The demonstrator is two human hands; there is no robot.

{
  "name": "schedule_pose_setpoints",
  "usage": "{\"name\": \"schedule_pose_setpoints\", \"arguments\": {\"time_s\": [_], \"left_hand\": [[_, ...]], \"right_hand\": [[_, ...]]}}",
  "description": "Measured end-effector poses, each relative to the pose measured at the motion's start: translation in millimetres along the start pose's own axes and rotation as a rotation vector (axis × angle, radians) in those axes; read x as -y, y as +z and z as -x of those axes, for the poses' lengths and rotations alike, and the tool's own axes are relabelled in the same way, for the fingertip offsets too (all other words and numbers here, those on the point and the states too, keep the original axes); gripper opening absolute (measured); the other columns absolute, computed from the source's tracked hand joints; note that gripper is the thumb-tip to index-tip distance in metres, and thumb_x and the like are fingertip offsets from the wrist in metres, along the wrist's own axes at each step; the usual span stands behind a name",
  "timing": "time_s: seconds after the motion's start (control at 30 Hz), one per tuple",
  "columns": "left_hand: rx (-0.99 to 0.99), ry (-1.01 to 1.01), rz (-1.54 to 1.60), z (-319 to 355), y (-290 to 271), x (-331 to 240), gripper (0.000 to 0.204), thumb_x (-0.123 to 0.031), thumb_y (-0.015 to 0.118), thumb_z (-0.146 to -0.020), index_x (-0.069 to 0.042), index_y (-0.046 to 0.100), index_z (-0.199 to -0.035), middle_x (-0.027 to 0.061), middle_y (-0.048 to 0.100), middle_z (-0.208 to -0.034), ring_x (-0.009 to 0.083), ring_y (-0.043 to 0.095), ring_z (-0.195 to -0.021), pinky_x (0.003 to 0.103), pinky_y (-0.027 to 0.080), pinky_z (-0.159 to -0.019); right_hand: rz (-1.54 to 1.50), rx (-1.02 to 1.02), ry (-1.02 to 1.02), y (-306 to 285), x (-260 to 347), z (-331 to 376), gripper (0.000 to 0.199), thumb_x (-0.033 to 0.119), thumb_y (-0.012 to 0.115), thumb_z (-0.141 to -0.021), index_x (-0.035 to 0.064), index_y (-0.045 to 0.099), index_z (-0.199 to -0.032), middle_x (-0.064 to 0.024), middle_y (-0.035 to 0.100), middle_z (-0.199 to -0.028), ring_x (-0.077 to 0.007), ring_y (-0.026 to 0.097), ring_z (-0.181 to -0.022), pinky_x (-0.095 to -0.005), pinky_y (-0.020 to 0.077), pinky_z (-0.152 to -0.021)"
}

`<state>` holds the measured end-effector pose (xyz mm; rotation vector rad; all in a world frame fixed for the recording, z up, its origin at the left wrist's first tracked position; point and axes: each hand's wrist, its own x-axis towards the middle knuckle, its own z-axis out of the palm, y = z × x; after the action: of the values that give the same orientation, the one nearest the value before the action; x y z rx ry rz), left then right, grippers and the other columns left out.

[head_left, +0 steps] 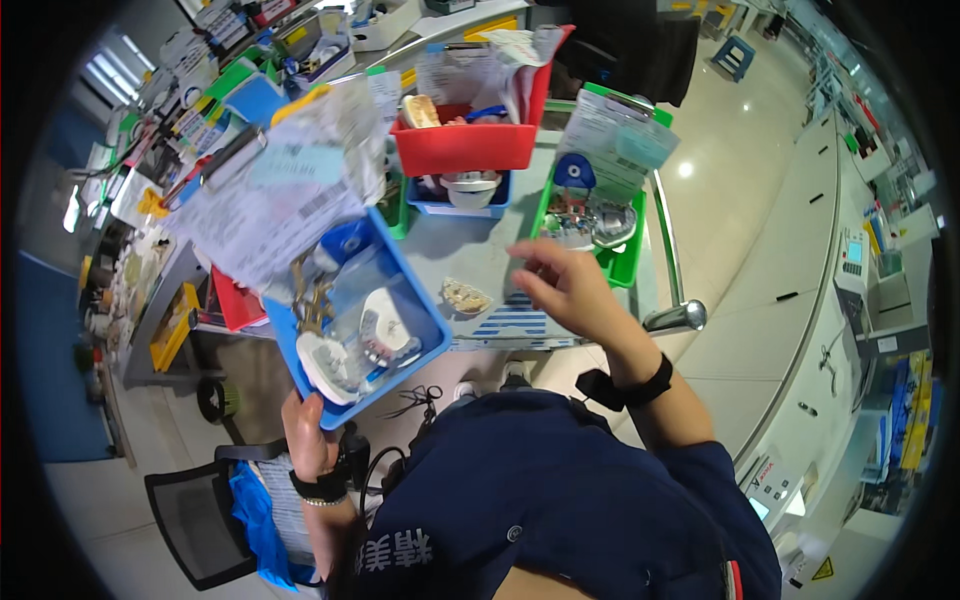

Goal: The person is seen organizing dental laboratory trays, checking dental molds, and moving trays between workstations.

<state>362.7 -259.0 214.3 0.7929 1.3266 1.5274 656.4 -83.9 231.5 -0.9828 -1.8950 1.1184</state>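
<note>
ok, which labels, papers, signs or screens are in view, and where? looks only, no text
Paper sheets: white printed forms, bagged, over the blue tray the left hand holds.
Paper slip: white with pale blue tag, standing in the green tray.
Warning sign: yellow triangle, lower right.
Small screen: pale, on white machine, right.

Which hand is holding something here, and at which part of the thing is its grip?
The left hand holds the blue tray at its near bottom edge. The right hand holds nothing; it hovers open above the table.

Left hand grips the blue tray from below; right hand hovers near a dental cast
</note>
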Motion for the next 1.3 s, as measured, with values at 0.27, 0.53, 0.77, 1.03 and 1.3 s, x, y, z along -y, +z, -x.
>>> {"name": "schedule_pose_setpoints", "arguments": {"time_s": [0.27, 0.53, 0.77, 1.03, 1.3], "left_hand": [[-0.178, -0.011, 0.021, 30.5, -55.1, 22.8, 0.047, -0.024, 0.055, -0.078, 0.011, 0.048, -0.108, 0.0126, 0.057, -0.101, 0.0173, 0.054, -0.09, 0.028, 0.04, -0.083], [-0.155, -0.1, 0.082, 22.8, -68.4, 29.7, 0.039, -0.018, 0.05, -0.08, 0.01, 0.048, -0.106, 0.0111, 0.057, -0.098, 0.0156, 0.053, -0.086, 0.028, 0.04, -0.08], [-0.055, -0.094, 0.052, 12.4, -74.1, 33.8, 0.046, -0.021, 0.056, -0.078, 0.01, 0.047, -0.11, 0.0114, 0.056, -0.101, 0.0161, 0.053, -0.089, 0.028, 0.04, -0.082], [-0.056, -0.086, 0.052, 4.3, -64.7, 32.8, 0.045, -0.019, 0.057, -0.078, 0.01, 0.047, -0.11, 0.0115, 0.056, -0.102, 0.0157, 0.053, -0.09, 0.027, 0.04, -0.083], [-0.022, -0.084, 0.058, -2.7, -60.5, 30.3, 0.04, -0.013, 0.056, -0.077, 0.009, 0.048, -0.109, 0.0101, 0.057, -0.1, 0.014, 0.053, -0.088, 0.026, 0.041, -0.081]], "right_hand": [[0.369, -0.043, -0.189, 73.4, -64.3, 7.5, 0.027, 0.001, 0.066, -0.064, 0.0048, 0.058, -0.089, -0.0115, 0.05, -0.091, -0.0287, 0.053, -0.081, -0.0336, 0.0456, -0.067], [0.442, -0.021, -0.152, 87.1, -72.1, 1.2, 0.026, 0.0, 0.068, -0.062, 0.0039, 0.061, -0.087, -0.0114, 0.05, -0.087, -0.0276, 0.054, -0.079, -0.0323, 0.0453, -0.069], [0.468, -0.036, -0.107, 93.3, -60.8, -0.9, 0.024, 0.005, 0.07, -0.061, 0.0042, 0.062, -0.084, -0.0113, 0.051, -0.087, -0.0269, 0.054, -0.08, -0.0321, 0.0457, -0.069], [0.692, -0.14, -0.149, 119.9, -53.4, -13.1, 0.015, 0.012, 0.068, -0.062, 0.0031, 0.061, -0.072, -0.0102, 0.052, -0.085, -0.0278, 0.051, -0.08, -0.0339, 0.0451, -0.066], [0.702, -0.164, -0.18, 130.1, -62.4, -18.3, 0.009, 0.009, 0.063, -0.065, 0.0016, 0.057, -0.064, -0.0092, 0.051, -0.081, -0.0279, 0.049, -0.075, -0.0351, 0.0421, -0.065]]}}
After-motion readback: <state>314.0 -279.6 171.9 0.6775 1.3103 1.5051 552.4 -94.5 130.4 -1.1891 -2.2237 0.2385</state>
